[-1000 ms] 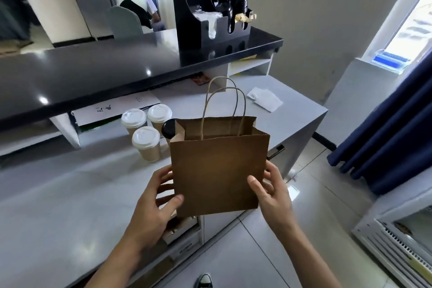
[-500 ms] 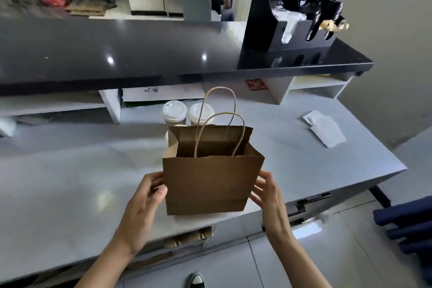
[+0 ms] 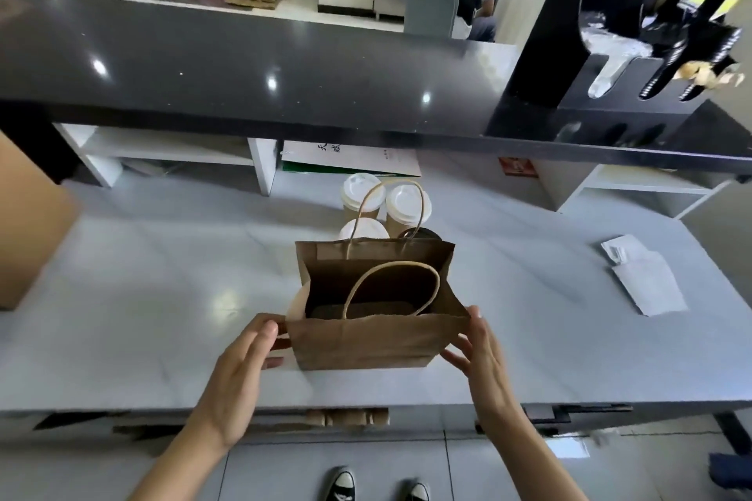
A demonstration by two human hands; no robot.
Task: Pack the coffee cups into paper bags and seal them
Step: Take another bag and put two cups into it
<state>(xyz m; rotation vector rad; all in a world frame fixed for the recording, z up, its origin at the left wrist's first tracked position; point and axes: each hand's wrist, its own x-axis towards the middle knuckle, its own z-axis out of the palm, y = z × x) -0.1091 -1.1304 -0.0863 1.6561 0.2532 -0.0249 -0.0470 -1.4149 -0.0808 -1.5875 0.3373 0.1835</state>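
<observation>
Both hands, left hand (image 3: 240,372) and right hand (image 3: 482,354), fingers straight, steady the empty paper bag (image 3: 366,342); letting go could tip it into the coffee cups (image 3: 384,207) just behind

I logged the paper bag (image 3: 362,342) as plain brown with tan handles. Coffee cups (image 3: 364,195) were tan with white lids. The tabletop (image 3: 162,297) was pale grey, the upper counter (image 3: 244,65) glossy black, speckled.

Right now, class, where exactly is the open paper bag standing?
In the head view, the paper bag stands upright on the grey counter, centre, between the left hand and right hand, just in front of the lidded coffee cups.
</observation>
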